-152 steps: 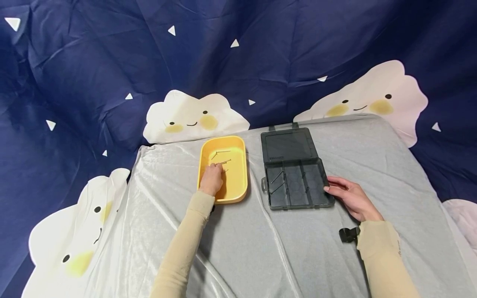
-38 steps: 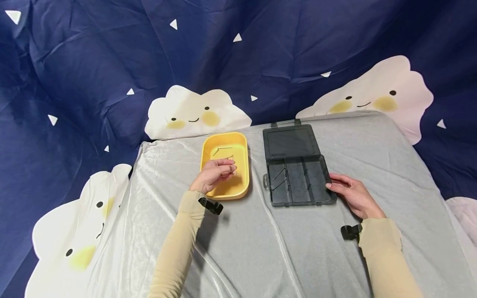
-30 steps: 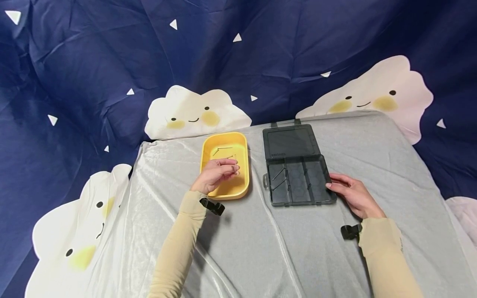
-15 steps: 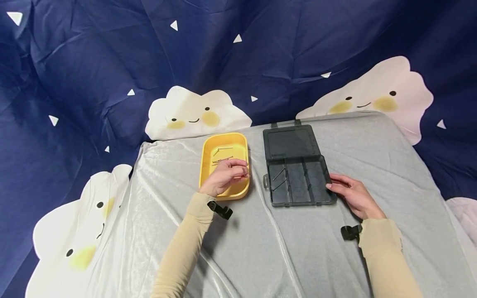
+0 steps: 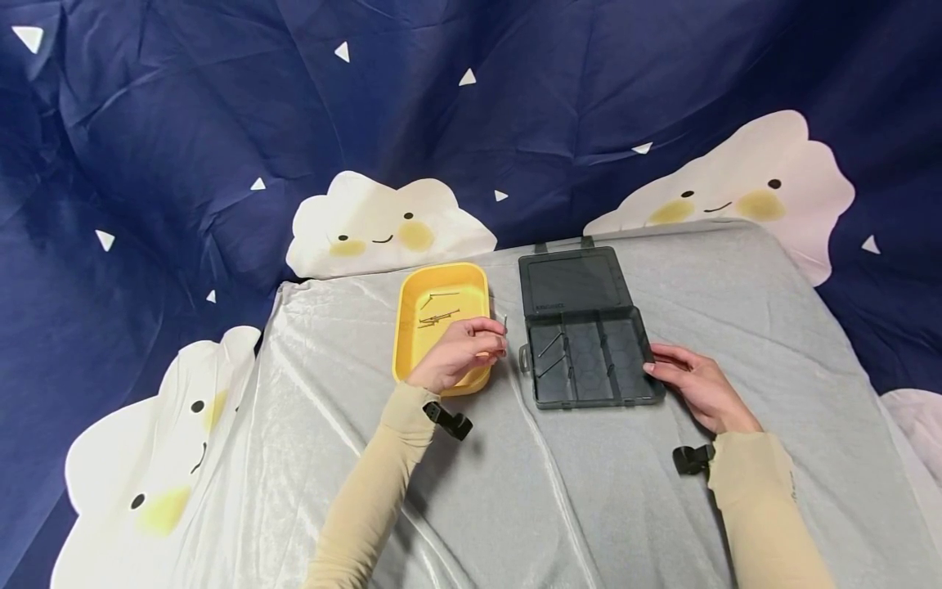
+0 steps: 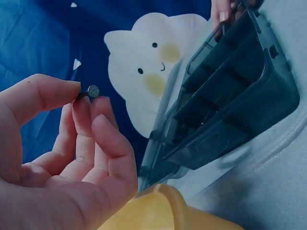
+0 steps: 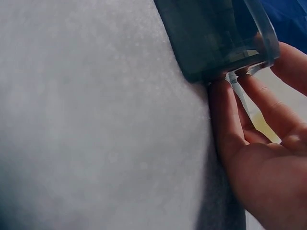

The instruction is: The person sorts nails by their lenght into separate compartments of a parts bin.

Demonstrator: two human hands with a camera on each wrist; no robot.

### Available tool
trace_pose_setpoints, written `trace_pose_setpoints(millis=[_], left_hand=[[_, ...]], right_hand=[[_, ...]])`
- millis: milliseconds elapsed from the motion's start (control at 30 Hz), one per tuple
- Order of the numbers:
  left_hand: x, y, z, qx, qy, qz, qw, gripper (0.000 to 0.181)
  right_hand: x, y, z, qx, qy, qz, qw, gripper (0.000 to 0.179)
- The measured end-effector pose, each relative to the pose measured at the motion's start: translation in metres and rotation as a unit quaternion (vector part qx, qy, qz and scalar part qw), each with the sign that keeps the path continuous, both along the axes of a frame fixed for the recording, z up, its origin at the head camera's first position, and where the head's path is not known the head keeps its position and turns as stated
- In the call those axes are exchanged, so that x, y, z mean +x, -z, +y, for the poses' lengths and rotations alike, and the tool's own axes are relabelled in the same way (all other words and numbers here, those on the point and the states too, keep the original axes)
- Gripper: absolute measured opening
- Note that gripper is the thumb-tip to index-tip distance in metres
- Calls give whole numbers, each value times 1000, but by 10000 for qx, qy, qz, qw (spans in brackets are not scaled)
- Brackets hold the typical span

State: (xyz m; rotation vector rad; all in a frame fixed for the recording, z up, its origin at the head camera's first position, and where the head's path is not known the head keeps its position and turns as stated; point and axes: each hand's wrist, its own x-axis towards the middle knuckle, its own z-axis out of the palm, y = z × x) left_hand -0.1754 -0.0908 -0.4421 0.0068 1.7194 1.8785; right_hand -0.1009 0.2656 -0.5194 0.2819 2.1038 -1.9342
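My left hand [image 5: 458,353] pinches a nail [image 5: 504,334] upright between thumb and fingertips, over the gap between the yellow tray [image 5: 400,331] and the dark compartment box [image 5: 586,360]. In the left wrist view, the flat round head of the nail [image 6: 93,90] faces the camera. The box lies with its lid [image 5: 574,282] folded back; two nails rest in its left compartment. At the box's right side, my right hand [image 5: 695,384] holds the edge, thumb at the rim and fingers against the wall. Several nails [image 5: 439,317] lie in the tray.
Grey velvety cloth [image 5: 515,491] covers the table, with folds running toward the front. A latch [image 5: 524,358] sticks out from the box's left side. Behind the table hangs a dark blue curtain [image 5: 412,106] with clouds.
My left hand has picked a nail out of the yellow tray, raised it upright and carried it right, past the tray's right rim. My right hand has stayed on the box's edge.
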Motion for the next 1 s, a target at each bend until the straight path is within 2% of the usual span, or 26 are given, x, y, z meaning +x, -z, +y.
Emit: trace_pose_setpoints(millis=[300,500,667,800,1000], left_hand=[[2,7,10,-104,158,250,9995,19],[5,8,17,-406,267,376,9981,25],[8,10,23,-473,395,402,9973,35],[10,11,28,-549,420,387,9969,35],[13,14,32,-808,523,588,9936,33]], right_hand=[[0,1,1,-212,-16,-21,9998,71],[0,2,1,-153,-43,-3,9999,70],[0,2,1,-93,-64,-3,9999,70],[0,2,1,-73,-74,6,9999,71],[0,3,2,-145,-64,-5,9999,70]])
